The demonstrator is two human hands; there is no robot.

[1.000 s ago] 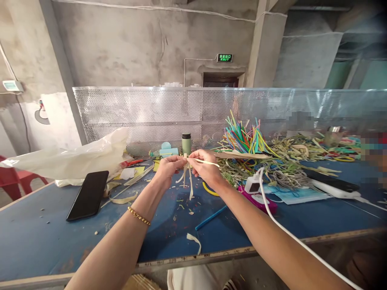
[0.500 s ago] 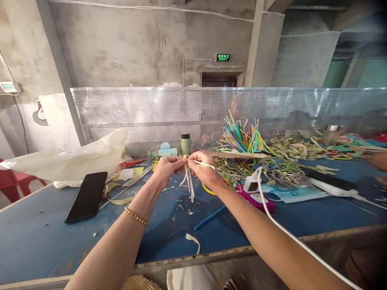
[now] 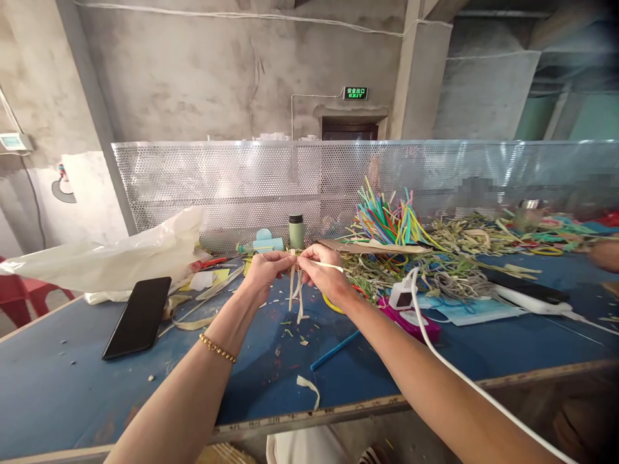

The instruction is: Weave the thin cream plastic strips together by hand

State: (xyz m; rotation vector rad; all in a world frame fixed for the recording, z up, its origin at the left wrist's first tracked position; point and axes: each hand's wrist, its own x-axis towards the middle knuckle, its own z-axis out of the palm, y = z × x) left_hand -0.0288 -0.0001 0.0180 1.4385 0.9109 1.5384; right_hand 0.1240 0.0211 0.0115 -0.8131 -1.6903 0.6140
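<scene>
Over the middle of the blue table, my left hand (image 3: 264,270) and my right hand (image 3: 323,270) meet at the fingertips. Both pinch a small bunch of pale flat strips (image 3: 300,298), which look like dried leaf or straw. Two or more loose ends hang down below the fingers. One more pale strip (image 3: 326,265) sticks out to the right across my right hand. The spot where the strips cross is mostly covered by my fingers. A gold bead bracelet (image 3: 217,348) circles my left wrist.
A black phone (image 3: 137,318) and a plastic bag (image 3: 120,254) lie left. Behind my hands stands a green bottle (image 3: 296,233). Right are colourful pipe cleaners (image 3: 387,216), a leaf-strip heap (image 3: 464,235), a magenta power strip (image 3: 416,322) and a white cable (image 3: 464,374). Another person's hand (image 3: 605,256) shows far right.
My hands have shifted slightly left, still pinching together. The hanging strip ends have swung a little left and now hang farther apart.
</scene>
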